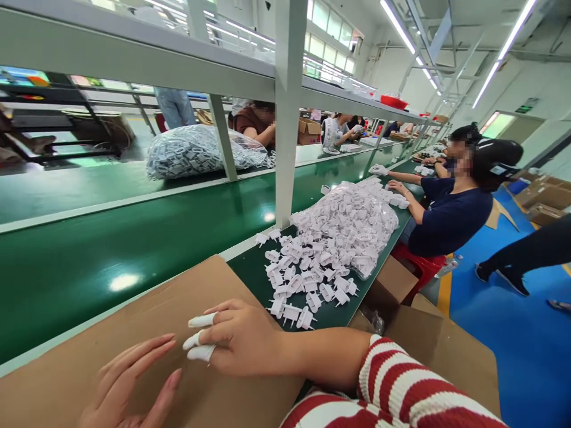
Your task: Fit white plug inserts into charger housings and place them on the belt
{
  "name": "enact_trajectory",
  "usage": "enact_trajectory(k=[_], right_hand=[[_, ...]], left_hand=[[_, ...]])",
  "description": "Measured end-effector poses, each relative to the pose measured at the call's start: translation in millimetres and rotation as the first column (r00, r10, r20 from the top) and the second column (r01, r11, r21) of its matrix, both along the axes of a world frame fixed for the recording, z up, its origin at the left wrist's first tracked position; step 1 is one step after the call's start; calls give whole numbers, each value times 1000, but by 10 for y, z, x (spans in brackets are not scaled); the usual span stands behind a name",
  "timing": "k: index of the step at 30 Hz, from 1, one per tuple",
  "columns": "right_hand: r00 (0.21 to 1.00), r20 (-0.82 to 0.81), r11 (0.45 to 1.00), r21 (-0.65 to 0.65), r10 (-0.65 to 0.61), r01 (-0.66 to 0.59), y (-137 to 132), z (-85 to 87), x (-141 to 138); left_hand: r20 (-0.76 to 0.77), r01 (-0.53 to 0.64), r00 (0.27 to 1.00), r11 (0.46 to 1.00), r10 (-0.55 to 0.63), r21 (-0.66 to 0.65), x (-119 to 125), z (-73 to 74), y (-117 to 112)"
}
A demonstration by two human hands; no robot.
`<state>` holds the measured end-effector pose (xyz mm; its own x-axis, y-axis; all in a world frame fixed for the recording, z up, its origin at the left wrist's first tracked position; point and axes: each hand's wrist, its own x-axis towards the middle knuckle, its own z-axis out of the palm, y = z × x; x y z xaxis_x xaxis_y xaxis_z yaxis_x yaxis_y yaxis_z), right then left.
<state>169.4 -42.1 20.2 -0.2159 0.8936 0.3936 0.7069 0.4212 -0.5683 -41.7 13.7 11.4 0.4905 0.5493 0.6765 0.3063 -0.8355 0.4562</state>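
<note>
My left hand [134, 383] hovers over the brown cardboard sheet [80, 362] at the lower left, its thumb apart from its stretched fingers and nothing between them. Close to its right is my right hand [243, 339], with white finger covers [200, 337] on three fingertips. These fingers point left, slightly spread, and no held thing shows in them. Just beyond my right hand, loose white two-pin plug housings [307, 285] lie scattered on the green bench. They spill from a clear plastic bag [357, 220] full of the same pieces.
A white post [288, 119] rises from the bench and carries a long shelf. Behind runs a green conveyor belt [178, 232]; a second filled bag [191, 151] lies across it. At right sits a co-worker in a dark shirt [455, 214]. Open cardboard boxes [446, 351] stand below the bench.
</note>
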Motion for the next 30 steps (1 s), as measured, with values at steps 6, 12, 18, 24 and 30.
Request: enact_trajectory(k=[6, 12, 18, 24, 30], right_hand=[[954, -295, 986, -165, -46, -4, -41, 26, 13], [613, -767, 863, -427, -188, -271, -69, 54, -43], [582, -773, 804, -503, -253, -318, -69, 66, -78], [739, -651, 847, -482, -175, -223, -129, 65, -100], [857, -508, 835, -508, -91, -212, -171, 54, -78]], left_hand=[[-8, 24, 1000, 996, -23, 88, 2, -41, 24], [-14, 0, 1000, 998, 1, 63, 10, -20, -49], [-72, 12, 997, 996, -6, 90, -9, -28, -73], [-104, 108, 990, 986, -96, 126, -15, -67, -29], [-104, 97, 991, 985, -83, 140, -31, -86, -22]])
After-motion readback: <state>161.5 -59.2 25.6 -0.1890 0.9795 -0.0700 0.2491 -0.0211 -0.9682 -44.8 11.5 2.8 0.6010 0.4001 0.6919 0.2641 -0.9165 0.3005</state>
